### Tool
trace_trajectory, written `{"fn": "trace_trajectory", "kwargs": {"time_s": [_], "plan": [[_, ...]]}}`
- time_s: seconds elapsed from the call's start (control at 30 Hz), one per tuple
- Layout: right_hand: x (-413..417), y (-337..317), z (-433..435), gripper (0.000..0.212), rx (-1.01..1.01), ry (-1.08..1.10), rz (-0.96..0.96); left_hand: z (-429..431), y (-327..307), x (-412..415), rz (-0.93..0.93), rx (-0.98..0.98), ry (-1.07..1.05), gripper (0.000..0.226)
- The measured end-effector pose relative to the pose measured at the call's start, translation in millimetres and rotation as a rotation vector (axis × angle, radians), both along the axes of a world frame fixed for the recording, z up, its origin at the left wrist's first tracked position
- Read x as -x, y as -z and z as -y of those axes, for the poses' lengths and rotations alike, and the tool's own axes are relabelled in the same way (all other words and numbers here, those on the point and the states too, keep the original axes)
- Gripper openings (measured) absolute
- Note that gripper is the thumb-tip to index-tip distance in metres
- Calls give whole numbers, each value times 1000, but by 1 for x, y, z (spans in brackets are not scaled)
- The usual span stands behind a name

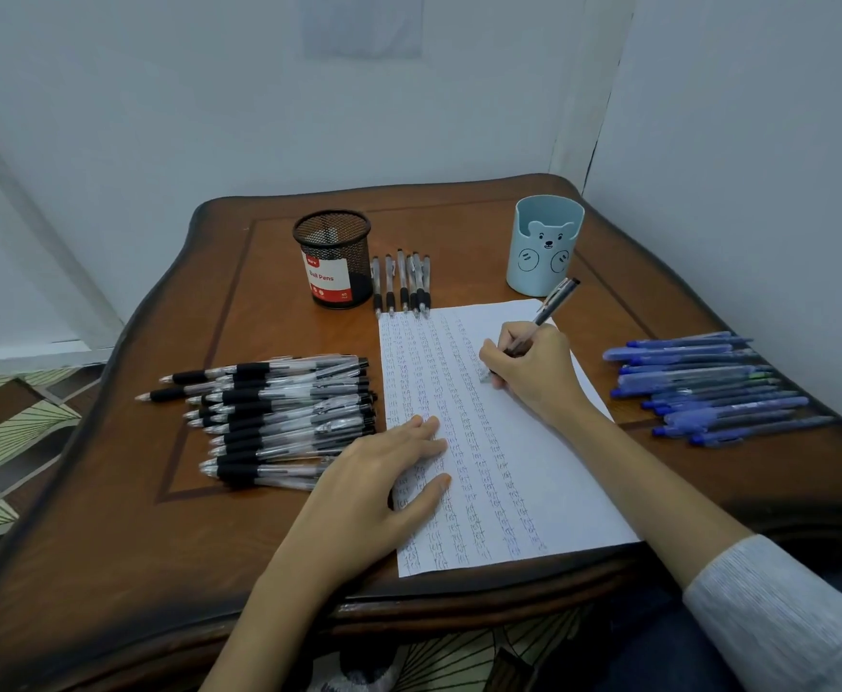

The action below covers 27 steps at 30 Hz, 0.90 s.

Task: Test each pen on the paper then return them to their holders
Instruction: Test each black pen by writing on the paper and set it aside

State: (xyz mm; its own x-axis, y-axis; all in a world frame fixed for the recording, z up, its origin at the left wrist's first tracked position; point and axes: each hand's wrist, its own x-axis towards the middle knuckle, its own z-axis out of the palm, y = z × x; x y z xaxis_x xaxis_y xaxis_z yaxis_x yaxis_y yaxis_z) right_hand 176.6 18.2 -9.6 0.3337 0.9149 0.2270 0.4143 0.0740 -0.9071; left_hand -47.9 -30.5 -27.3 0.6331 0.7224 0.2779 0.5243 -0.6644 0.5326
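Pinching the pen [554, 304] with the right hand [529, 367], thumb and fingers curled round its low end, tip down on the paper [574, 467] near the top right part. Pressing flat on the left side of the paper with the left hand [384, 476], fingers straight and close together.

To do this step well: keep the pen tilted just a bit, push softly, and make one short mark in a bare spot beside the rows of marks. Look for a clear dark line. Keep the flat hand down to stop any sliding. Lift the tip straight up after, so as not to smear.

Then the cups. Behind the paper on the left, a black wire cup [333, 259] with a red and white label showing through the mesh. No pens poking out of it. Behind the paper on the right, a light blue cup [545, 247] with a bear face, just past the top of the pen. No pens poking out there either; cannot tell about the bottom of it.

Outside the cups: a short row of black pens [401, 284] lying between the wire cup and the top of the paper, a big pile of black pens [279, 417] left of the paper, a pile of blue pens [703, 387] well to the right. All on a brown wood table [109, 541]. Likely lots left to test and put away.
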Motion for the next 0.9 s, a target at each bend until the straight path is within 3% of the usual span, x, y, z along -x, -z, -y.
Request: {"fn": "trace_trajectory", "kwargs": {"time_s": [0.63, 0.9], "plan": [[-3, -1, 0, 24, -5, 7, -79, 0, 0, 0, 4, 2, -4, 54], [-4, 2, -3, 32, 1, -11, -100, 0, -1, -1, 7, 1, -6, 54]]}}
